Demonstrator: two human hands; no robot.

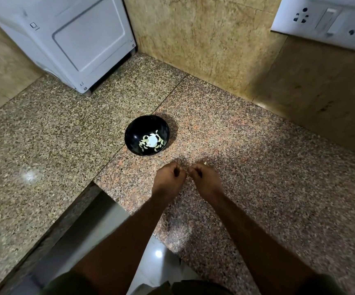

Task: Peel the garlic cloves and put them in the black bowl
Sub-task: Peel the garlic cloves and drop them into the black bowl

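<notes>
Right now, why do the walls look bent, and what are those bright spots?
Head view: the wide-angle lens bows the wall socket panel and appliance; lamp glare marks the counter, black bowl and floor.

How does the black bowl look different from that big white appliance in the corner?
The black bowl is round, glossy and dark; the white appliance is boxy and pale. The bowl is far smaller and sits mid-counter near the hands, while the appliance stands back against the wall. The bowl holds pale garlic cloves. Both rest on the speckled granite counter.

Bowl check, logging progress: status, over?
Left hand and right hand curled together near the bowl; contents hidden. Peeled cloves in bowl. Path clear.
</notes>
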